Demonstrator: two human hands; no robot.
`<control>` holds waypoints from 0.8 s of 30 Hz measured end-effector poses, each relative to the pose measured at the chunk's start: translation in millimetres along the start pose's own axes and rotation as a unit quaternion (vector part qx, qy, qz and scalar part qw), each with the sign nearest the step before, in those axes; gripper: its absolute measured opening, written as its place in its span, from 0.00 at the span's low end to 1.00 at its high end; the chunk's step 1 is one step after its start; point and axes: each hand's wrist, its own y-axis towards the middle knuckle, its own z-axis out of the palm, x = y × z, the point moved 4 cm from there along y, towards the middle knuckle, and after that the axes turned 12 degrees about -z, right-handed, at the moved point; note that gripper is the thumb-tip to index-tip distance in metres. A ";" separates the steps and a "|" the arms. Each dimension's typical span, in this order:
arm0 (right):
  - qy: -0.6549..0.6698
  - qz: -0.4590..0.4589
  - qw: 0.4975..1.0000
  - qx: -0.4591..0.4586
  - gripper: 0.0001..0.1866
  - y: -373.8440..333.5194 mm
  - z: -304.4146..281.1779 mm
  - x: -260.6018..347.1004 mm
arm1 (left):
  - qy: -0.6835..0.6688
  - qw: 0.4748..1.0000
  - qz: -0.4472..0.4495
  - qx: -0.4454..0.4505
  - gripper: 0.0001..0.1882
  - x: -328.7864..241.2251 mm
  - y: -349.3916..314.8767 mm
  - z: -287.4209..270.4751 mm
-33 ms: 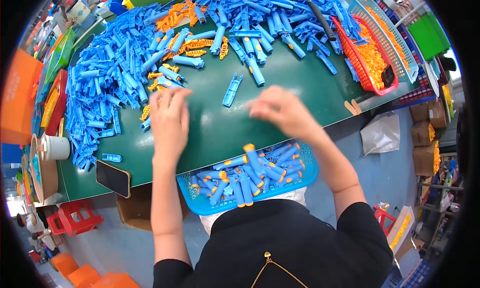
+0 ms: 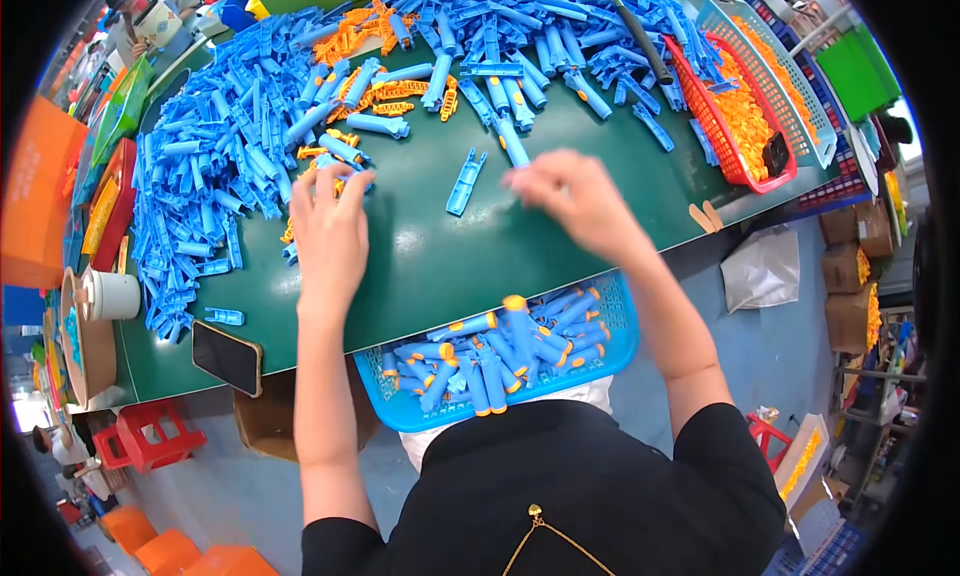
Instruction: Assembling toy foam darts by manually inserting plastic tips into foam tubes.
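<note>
My left hand (image 2: 330,238) hovers palm-down at the right edge of the pile, fingers apart, next to small orange ribbed parts (image 2: 314,158) and a blue tube (image 2: 345,150). My right hand (image 2: 575,198) is over the table with its fingers bent and blurred. Its fingertips are close to the lower end of a blue tube (image 2: 512,144); whether they touch it I cannot tell. Between the hands lies one open blue half-shell (image 2: 466,183). Below, at the table's edge, a blue basket (image 2: 378,394) holds several blue tubes with orange ends (image 2: 487,374).
Heaps of blue shells (image 2: 215,126) cover the left and far table. At the right stand a red basket (image 2: 700,106) of orange parts and a pale blue basket (image 2: 720,16). A phone (image 2: 226,357) lies on the near left edge, a white pot (image 2: 112,294) beyond it.
My right hand has moved a little forward and right, closer to the blue tube. The left hand has shifted slightly left, its fingers more spread.
</note>
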 end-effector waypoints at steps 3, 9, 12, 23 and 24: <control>-0.112 0.005 0.990 -0.090 0.10 31.3 -31.5 -47.1 | 0.079 0.996 0.045 -0.006 0.14 18.6 18.3 19.6; -0.162 -0.013 0.986 -0.023 0.09 72.2 -20.4 -47.7 | 0.008 0.998 0.065 -0.025 0.14 0.1 24.7 2.5; -0.253 -0.042 0.966 -0.018 0.08 87.2 -7.6 -46.4 | -0.336 0.940 -0.041 0.028 0.14 -18.3 6.8 -5.7; -0.357 -0.097 0.929 0.019 0.07 116.2 16.3 -59.5 | -0.498 0.851 -0.135 0.102 0.13 -56.5 -53.9 26.9; -0.337 -0.067 0.939 0.014 0.07 115.3 11.7 -65.0 | -0.501 0.846 -0.150 0.103 0.13 -53.8 -55.5 32.9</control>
